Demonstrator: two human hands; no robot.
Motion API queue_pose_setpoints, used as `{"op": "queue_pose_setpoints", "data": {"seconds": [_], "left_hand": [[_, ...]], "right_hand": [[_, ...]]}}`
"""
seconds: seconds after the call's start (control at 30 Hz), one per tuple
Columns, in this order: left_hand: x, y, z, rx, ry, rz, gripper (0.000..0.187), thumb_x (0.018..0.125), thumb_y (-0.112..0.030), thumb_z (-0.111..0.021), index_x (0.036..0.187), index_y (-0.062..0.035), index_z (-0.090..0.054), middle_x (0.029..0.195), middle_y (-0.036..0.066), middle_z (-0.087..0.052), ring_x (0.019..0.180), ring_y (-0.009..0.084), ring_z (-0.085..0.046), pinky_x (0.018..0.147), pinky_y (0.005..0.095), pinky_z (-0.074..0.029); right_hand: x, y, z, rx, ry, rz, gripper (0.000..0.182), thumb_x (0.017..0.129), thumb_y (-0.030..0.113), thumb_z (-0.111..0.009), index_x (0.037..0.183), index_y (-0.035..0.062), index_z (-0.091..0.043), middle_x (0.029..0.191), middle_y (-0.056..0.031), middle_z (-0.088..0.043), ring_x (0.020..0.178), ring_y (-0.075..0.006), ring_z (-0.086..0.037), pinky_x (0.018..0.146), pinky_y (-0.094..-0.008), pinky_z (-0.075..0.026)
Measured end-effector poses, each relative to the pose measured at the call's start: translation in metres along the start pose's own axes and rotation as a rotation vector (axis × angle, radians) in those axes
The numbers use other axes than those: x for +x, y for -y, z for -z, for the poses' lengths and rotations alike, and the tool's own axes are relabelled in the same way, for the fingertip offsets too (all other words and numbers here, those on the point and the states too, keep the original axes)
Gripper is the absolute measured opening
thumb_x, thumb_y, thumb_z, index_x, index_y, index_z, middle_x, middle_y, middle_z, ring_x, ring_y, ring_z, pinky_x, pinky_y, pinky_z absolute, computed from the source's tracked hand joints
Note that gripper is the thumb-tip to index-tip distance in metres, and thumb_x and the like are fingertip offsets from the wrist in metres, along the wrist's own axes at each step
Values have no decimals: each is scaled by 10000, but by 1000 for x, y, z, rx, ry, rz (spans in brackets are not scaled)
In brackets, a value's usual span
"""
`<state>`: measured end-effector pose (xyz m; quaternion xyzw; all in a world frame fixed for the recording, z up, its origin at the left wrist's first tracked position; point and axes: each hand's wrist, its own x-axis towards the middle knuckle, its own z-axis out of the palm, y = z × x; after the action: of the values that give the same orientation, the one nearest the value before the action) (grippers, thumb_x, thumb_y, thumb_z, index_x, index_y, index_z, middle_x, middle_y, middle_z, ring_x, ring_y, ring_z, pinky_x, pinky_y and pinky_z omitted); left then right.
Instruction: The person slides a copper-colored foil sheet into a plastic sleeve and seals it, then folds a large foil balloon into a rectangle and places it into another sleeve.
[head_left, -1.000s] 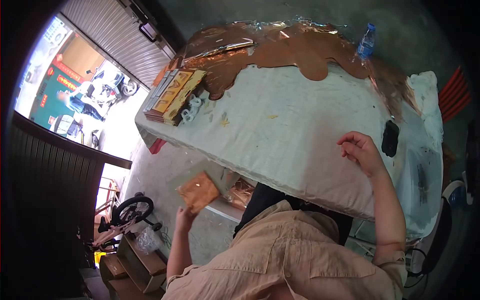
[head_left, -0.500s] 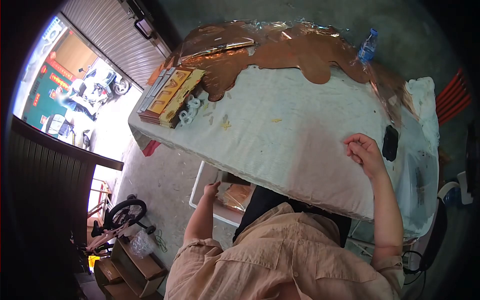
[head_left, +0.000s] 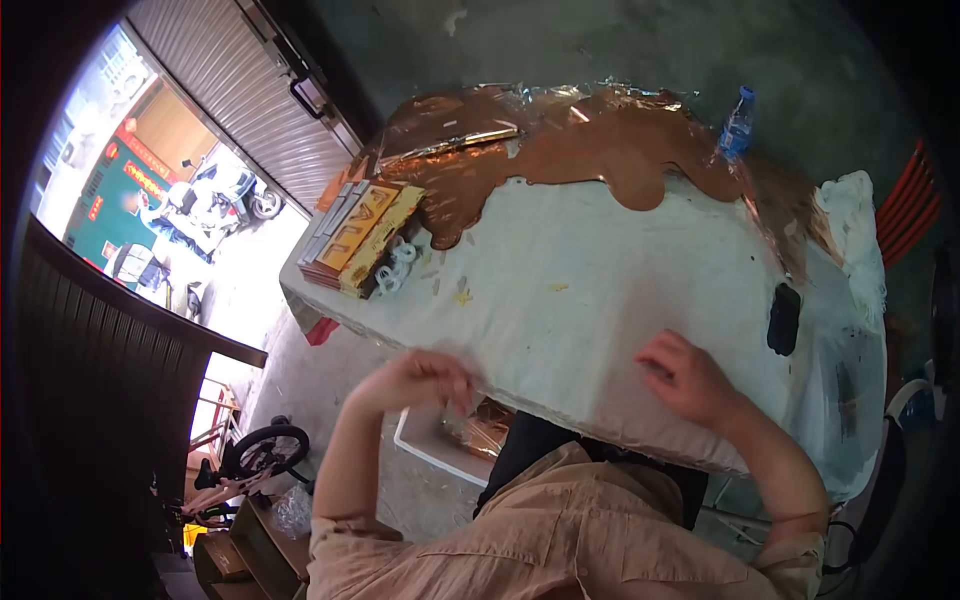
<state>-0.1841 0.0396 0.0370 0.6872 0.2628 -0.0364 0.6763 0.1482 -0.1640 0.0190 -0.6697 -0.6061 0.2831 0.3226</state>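
Observation:
My left hand (head_left: pixel 422 380) is raised over the table's front edge, just above a white box (head_left: pixel 408 436) that holds copper-coloured film. Its bent fingers are smeared by motion, and whether they hold anything is not visible. Over the right front of the white-covered table (head_left: pixel 560 340) is my right hand (head_left: pixel 688 378), its fingers curled in towards the thumb. What is between them, if anything, cannot be made out. Small yellow pieces (head_left: pixel 463 297) lie on the cloth, beside white rings (head_left: pixel 398 262) and a stack of printed packages (head_left: pixel 362 235).
Brown sheeting (head_left: pixel 570 150) with shiny film covers the table's far side. A blue-capped bottle (head_left: pixel 737 125) stands there. A black object (head_left: pixel 784 320) lies at right. On the floor at left are a small bicycle (head_left: pixel 268 450) and cardboard boxes (head_left: pixel 255 540).
My left hand has come up out of the white box to above the table edge. My right hand has moved left and nearer to me. The camera view has shifted slightly.

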Motion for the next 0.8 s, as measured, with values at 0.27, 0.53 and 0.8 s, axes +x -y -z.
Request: {"op": "queue_pose_setpoints", "data": {"seconds": [0.27,0.53,0.8], "left_hand": [[149,-15,76,1268,-949,-307,205,819,-193,-588,951,-50,-653,955,114,-635,991,254,-587,817,364,-494],[171,-16,117,1426,-845,-15,196,856,-206,-533,922,-74,-663,909,116,-652,878,284,-636,742,382,-521],[161,-62,113,1258,-1102,-393,125,839,-196,-576,866,-87,-631,804,126,-658,747,320,-643,638,424,-509]], "right_hand": [[87,0,-32,-302,-91,382,225,763,100,-625,977,39,-588,992,-104,-543,923,-294,-569,772,-393,-487],[180,-14,-53,-313,-225,318,252,803,157,-636,1025,54,-575,1041,-81,-532,972,-260,-559,801,-383,-481],[257,7,-79,-110,-248,274,287,828,171,-629,1079,55,-553,1061,-92,-546,913,-255,-595,774,-384,-482]]}}
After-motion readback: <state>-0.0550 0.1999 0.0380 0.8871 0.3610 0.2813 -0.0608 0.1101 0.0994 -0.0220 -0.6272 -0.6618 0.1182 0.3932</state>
